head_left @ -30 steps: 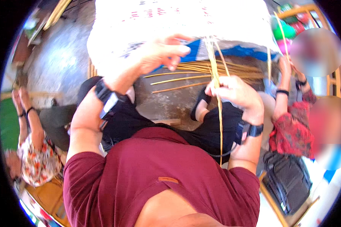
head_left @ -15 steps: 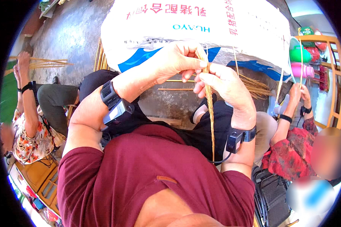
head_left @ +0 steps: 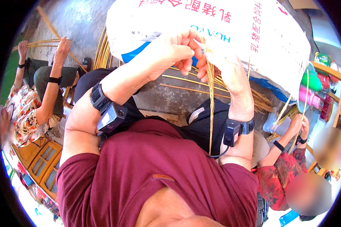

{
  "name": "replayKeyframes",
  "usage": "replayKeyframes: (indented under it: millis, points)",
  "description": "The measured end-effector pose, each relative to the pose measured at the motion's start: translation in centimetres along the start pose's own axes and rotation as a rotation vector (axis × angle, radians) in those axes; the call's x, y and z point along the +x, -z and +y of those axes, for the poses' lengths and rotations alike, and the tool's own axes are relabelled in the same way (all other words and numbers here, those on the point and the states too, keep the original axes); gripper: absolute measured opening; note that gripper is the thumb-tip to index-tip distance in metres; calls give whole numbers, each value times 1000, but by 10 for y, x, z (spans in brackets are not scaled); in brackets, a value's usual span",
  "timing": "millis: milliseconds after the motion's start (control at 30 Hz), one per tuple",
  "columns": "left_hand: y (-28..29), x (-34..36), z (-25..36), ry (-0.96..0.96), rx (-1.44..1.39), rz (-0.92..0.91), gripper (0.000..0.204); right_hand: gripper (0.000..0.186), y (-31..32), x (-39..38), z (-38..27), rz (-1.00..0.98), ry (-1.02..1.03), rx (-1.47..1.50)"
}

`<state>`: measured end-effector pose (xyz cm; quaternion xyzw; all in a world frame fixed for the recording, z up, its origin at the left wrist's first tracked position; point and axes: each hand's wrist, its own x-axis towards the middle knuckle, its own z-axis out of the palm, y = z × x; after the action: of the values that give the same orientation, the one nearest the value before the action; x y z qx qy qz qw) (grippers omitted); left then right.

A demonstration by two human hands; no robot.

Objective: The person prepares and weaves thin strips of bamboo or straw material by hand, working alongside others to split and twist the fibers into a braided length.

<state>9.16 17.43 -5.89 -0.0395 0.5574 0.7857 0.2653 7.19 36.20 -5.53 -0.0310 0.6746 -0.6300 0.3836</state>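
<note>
Plaited straw between two hands, above a seated person's lap

A person in a maroon shirt (head_left: pixel 140 151) and black trousers (head_left: pixel 193 132) sits across from me, arms raised and bent inward. Between their hands is a golden straw plait (head_left: pixel 211 104), broad at the top and thinning to a tail that hangs down over the lap, near the right forearm. The right hand (head_left: pixel 227 70) grasps the plait close to its upper part. The left hand (head_left: pixel 183 51) is just beside the top strands with its fingers curled; I cannot tell whether it pinches them. Each wrist wears a black strap with a small dark box.

Beyond the hands lies a big white sack (head_left: pixel 155 17) with coloured print and a blue patch along its near edge. Loose straw stalks (head_left: pixel 263 100) lie on the grey floor (head_left: pixel 155 100) between sack and person, and another sheaf of stalks (head_left: pixel 101 51) is beside the sack's left end.

At the person's left, a co-worker in a flowered shirt (head_left: pixel 26 123) holds long stalks. At the right, a co-worker in a red patterned shirt (head_left: pixel 272 185) holds pale straw strands (head_left: pixel 283 111), near a pink bottle (head_left: pixel 310 97).
</note>
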Motion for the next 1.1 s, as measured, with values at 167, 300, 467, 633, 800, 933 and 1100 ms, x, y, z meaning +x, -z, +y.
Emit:
replayKeyframes:
  millis: [167, 300, 467, 633, 800, 933, 1100]
  points:
    - [23, -4, -11, 0, -103, -8, 13, 32, -16, 19, -5, -116, 35, 66]
    - [30, -11, -14, -37, -76, 5, 11, 32, -23, 22, -3, -160, 4, 40]
    - [27, -16, -8, -47, 50, -42, 8, 32, -29, 9, -9, -204, -46, -38]
    - [17, -20, -2, 17, 180, -47, 9, 32, -39, -12, 1, -69, -83, -29]
    - [13, -22, -12, 24, 11, -143, 11, 30, -50, -34, 8, 29, -28, 3]
    - [5, -23, -2, 22, -23, -151, 11, 30, -55, -61, 9, 108, 7, 27]
    - [-8, -17, 1, -203, -73, -121, 16, 30, -57, -91, 13, 189, 73, 72]
